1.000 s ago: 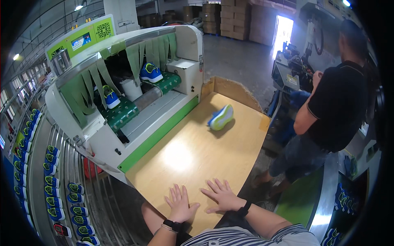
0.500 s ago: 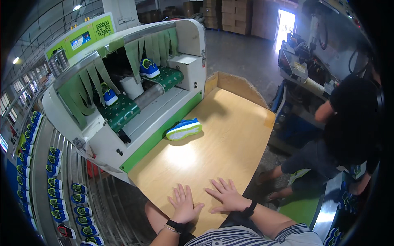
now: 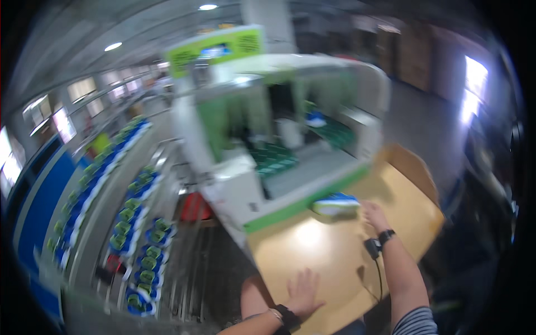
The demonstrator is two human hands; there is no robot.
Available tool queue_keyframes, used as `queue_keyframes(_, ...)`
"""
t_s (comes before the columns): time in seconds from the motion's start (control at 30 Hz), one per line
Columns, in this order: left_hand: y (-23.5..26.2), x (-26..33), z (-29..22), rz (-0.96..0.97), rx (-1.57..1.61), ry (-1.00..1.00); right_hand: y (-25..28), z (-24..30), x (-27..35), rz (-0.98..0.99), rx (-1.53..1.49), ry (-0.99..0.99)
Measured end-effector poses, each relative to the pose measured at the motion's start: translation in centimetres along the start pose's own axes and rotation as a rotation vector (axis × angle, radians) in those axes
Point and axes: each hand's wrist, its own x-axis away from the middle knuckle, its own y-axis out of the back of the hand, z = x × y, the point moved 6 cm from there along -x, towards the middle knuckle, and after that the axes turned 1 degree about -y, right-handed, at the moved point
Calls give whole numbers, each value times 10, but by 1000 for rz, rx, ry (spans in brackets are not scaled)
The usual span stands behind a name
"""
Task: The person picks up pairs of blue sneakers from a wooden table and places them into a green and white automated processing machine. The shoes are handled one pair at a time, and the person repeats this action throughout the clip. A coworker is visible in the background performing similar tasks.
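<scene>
A blue sneaker with a white and lime sole (image 3: 335,206) lies on its side on the wooden tabletop (image 3: 340,254), close to the machine's green edge. My right hand (image 3: 374,216) is stretched out to the shoe's right end. Motion smears its fingers, so I cannot tell whether they touch the shoe. A small black box with a cord (image 3: 372,248) hangs by my right wrist strap. Nearer to me, my left hand (image 3: 303,292) rests on the tabletop with its fingers spread and nothing in it.
Ahead stands a white and green machine (image 3: 226,176) with strip curtains and two green conveyor belts (image 3: 273,159). Another blue shoe (image 3: 315,117) sits on the right belt. Rows of shoes (image 3: 148,268) fill racks at left. A raised board (image 3: 410,167) borders the table's far right.
My right hand has left the near tabletop and reached forward to the shoe. My left hand stays on the table. The view has swung left, and the picture is blurred.
</scene>
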Motion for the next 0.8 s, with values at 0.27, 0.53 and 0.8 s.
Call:
queue_keyframes(0.27,14,4,3,58,78,38,-40,-72,-76,-27,-180,-202)
queue_keyframes(0.53,4,0,-5,-52,86,18,-131,-37,105,76,615,449)
queue_keyframes(0.8,16,15,4,-73,165,-30,-156,-11,163,358,379,221)
